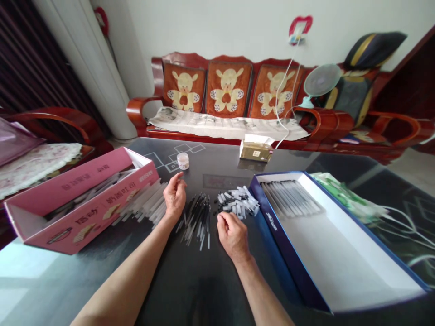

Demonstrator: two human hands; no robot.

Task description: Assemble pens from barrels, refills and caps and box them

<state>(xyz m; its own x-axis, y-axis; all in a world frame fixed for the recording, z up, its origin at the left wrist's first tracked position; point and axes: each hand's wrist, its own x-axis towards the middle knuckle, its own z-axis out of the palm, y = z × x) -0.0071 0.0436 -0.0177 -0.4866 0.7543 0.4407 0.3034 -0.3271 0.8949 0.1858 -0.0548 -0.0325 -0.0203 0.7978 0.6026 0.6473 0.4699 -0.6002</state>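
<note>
My left hand (175,195) is beside a fanned pile of translucent white pen barrels (147,201), its fingers curled in. Whatever it may hold does not show. Between my hands lies a bundle of thin pen refills (197,217) with dark ends and pale tubes. My right hand (233,233) is closed, fingertips bent together at the near edge of a heap of small white and black pen caps (238,201); any small piece in it is hidden. To the right, a blue-edged box (285,253) with a white inside holds a row of capped pens (292,198).
A pink carton (84,226) with dark pen parts inside stands at the left. Farther back are a small round jar (182,160) and a tissue box (255,150). A green-and-white plastic bag (350,197) and white cables lie right of the blue box.
</note>
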